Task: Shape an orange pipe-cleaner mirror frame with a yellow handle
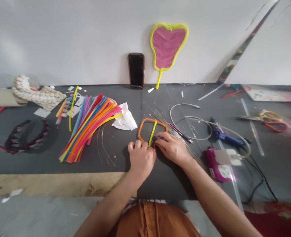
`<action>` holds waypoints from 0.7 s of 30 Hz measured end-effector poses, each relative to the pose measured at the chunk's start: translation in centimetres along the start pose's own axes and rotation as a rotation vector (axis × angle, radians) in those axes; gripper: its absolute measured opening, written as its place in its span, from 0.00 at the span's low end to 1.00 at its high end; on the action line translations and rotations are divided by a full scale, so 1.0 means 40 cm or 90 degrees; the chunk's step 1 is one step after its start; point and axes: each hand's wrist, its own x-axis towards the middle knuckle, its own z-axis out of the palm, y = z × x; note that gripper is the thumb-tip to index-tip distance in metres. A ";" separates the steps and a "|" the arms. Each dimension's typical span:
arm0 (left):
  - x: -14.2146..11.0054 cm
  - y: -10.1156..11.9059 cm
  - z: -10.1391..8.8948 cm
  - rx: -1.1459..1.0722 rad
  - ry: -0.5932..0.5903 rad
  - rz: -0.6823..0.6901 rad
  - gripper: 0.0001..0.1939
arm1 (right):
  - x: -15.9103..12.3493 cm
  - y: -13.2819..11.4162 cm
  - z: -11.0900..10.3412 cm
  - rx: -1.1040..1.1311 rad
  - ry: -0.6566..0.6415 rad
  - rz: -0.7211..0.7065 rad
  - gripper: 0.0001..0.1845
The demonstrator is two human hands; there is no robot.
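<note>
On the dark tabletop in front of me lies a bent loop of twisted orange pipe cleaner [139,127], with a twisted yellow pipe cleaner [152,133] running across its inside. My left hand [142,158] has its fingers curled down on the near left part of the loop, around the lower end of the yellow strand. My right hand [173,147] pinches the near right side of the orange pipe cleaner, thumb and fingers bent. The fingers hide the loop's near edge. Just behind my right hand are thin metal wires [160,115] and a dark red stick-like piece [178,131].
Left of my hands is a fanned bundle of colored pipe cleaners [91,128] beside white paper [125,118]. A phone [136,70] and a pink-and-yellow fan shape [169,46] lean at the back. To the right are a glue gun [225,135], scissors [268,119] and a purple power adapter [218,166] with cables.
</note>
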 end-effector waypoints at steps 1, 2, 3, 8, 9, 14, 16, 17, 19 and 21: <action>0.000 0.001 0.000 0.005 -0.001 0.000 0.15 | 0.000 -0.001 0.001 0.000 -0.002 0.002 0.09; 0.001 0.002 0.000 0.009 -0.002 -0.001 0.15 | -0.001 -0.001 0.001 0.000 -0.004 0.004 0.09; 0.001 0.003 0.000 0.014 -0.002 -0.002 0.15 | -0.001 -0.002 0.002 -0.002 -0.004 0.006 0.09; 0.003 0.011 0.004 0.019 -0.001 -0.009 0.16 | 0.000 -0.006 0.001 -0.014 0.002 0.018 0.09; 0.003 0.012 0.004 0.019 -0.001 -0.008 0.16 | 0.000 -0.005 0.001 -0.014 0.003 0.019 0.09; -0.009 -0.011 -0.009 -0.013 -0.011 0.021 0.13 | 0.000 0.004 -0.004 -0.005 -0.005 0.004 0.10; -0.017 -0.039 -0.022 -0.048 -0.020 0.052 0.09 | 0.000 0.007 -0.005 -0.003 -0.007 -0.001 0.10; -0.021 -0.056 -0.028 -0.065 -0.026 0.072 0.08 | 0.001 0.009 -0.006 -0.002 -0.009 -0.002 0.11; -0.027 -0.092 -0.040 -0.086 -0.032 0.116 0.09 | 0.001 0.010 -0.007 0.001 -0.013 -0.005 0.11; -0.032 -0.122 -0.046 -0.094 -0.029 0.180 0.10 | 0.001 0.011 -0.009 0.007 -0.018 -0.006 0.12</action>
